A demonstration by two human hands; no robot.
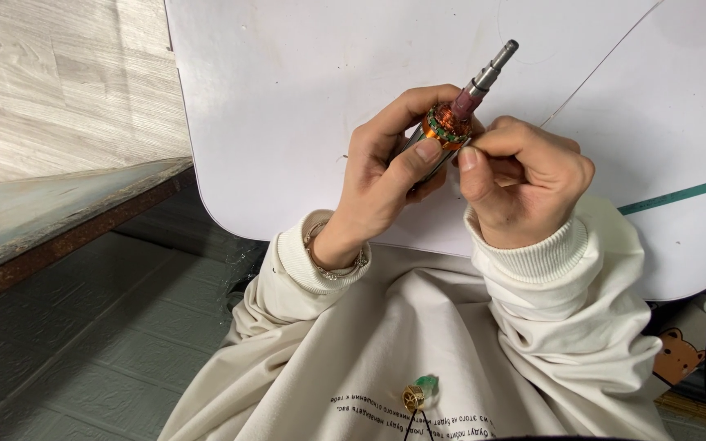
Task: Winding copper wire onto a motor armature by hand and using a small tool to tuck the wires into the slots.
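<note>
- A motor rotor (451, 122) with copper windings is held in the left hand (386, 175), above the white surface (288, 98).
- The fingers of the left hand are closed around the body of the rotor, and the thumb (418, 159) is pressed along its near side.
- The steel shaft (496, 65) of the rotor is pointed up and away from the hands, tilted to the right.
- The right hand (525, 184) is placed just beside the left hand, on the right side of the rotor.
- The thumb and forefinger of the right hand are pinched together at the copper winding; whether something thin is gripped between them cannot be told.
- A bracelet (328, 261) is worn on the left wrist, below the left hand.
- Cream sleeves (533, 261) are seen below both hands.
</note>
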